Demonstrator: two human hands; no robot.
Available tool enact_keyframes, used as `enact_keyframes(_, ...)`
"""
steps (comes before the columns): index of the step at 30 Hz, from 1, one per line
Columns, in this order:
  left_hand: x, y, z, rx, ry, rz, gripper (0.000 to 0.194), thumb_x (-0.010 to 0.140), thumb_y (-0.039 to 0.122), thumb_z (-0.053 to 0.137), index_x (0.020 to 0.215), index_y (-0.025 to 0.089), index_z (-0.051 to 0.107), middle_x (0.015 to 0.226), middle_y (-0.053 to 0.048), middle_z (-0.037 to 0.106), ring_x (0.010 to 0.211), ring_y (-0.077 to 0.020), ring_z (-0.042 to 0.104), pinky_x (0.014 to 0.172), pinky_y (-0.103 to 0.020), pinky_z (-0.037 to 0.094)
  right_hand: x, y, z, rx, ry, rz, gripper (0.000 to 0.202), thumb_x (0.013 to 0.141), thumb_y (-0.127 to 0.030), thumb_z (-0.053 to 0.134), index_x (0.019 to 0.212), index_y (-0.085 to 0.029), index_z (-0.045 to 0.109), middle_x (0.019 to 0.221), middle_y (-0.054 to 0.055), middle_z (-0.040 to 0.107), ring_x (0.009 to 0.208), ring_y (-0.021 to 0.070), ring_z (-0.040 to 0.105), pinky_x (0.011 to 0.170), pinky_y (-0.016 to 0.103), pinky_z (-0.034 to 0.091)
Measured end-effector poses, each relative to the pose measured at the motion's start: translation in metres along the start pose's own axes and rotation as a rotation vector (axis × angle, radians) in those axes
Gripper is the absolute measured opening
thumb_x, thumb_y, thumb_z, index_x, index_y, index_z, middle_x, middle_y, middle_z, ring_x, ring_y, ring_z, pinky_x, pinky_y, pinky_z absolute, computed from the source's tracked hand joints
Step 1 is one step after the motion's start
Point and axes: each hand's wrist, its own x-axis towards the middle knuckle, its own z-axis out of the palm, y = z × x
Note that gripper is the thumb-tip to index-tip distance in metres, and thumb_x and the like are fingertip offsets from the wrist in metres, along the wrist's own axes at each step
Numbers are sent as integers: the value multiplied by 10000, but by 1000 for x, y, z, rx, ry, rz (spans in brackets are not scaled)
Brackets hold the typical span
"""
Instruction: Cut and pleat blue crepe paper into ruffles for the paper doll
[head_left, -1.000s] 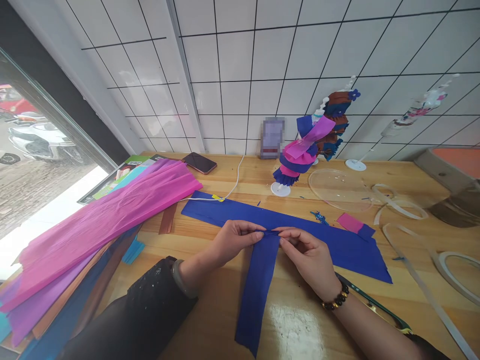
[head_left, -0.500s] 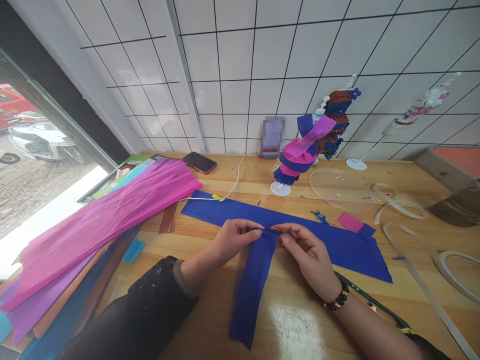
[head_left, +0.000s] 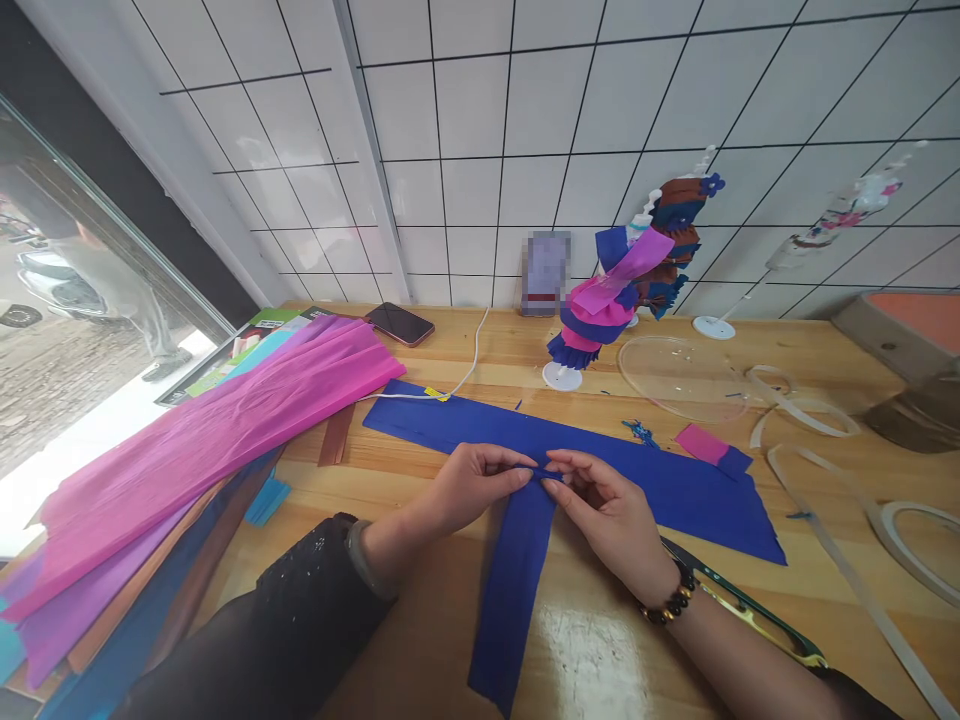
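A narrow strip of blue crepe paper (head_left: 510, 600) hangs toward me from my fingertips, its top edge gathered small. My left hand (head_left: 469, 492) pinches that top edge from the left, thumb against forefinger. From the right, my right hand (head_left: 609, 510) pinches the same edge, its fingertips close to the left ones. Behind both hands lies a larger sheet of blue crepe paper (head_left: 675, 490), flat on the wooden table (head_left: 405, 640). Partly under my right forearm are scissors (head_left: 750, 605) with dark and yellowish parts.
Crepe paper sheets (head_left: 225, 430) in pink, purple, brown and blue are piled at left. A phone (head_left: 400, 324) and a white cable (head_left: 477, 360) lie behind. Paper-covered figures (head_left: 600, 300) on round bases stand near the tiled wall. White tape (head_left: 915, 540) curls at right.
My fingertips have come closer together on the strip's gathered top edge. The strip's lower end has shifted slightly right and nearer me. A person has appeared outside the window.
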Motion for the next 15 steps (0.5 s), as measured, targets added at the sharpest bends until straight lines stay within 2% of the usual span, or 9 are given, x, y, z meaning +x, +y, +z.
enact_keyframes(5, -1, 1, 0, -1, -6, 20, 285, 730, 319, 591, 931, 128, 659, 877, -55, 672, 787, -145, 591, 735, -230, 435, 0, -2, -2, 19, 14, 28, 260, 727, -310, 595, 961, -197, 593, 802, 29, 643, 714, 128, 588, 665, 252, 501)
enact_keyframes(10, -2, 1, 1, 20, -3, 27, 293, 739, 325, 582, 940, 123, 648, 819, -46, 657, 716, -114, 563, 666, -207, 422, 0, -1, -2, 23, 15, 34, 245, 741, -304, 579, 960, -194, 590, 812, 33, 645, 726, 129, 592, 670, 251, 496)
enact_keyframes(15, -1, -3, 4, 41, 36, 10, 371, 666, 315, 658, 974, 111, 619, 766, -42, 643, 677, -113, 553, 619, -208, 421, 0, -2, -1, -6, 17, 16, 237, 739, -296, 578, 952, -192, 593, 784, 28, 642, 691, 123, 587, 650, 247, 498)
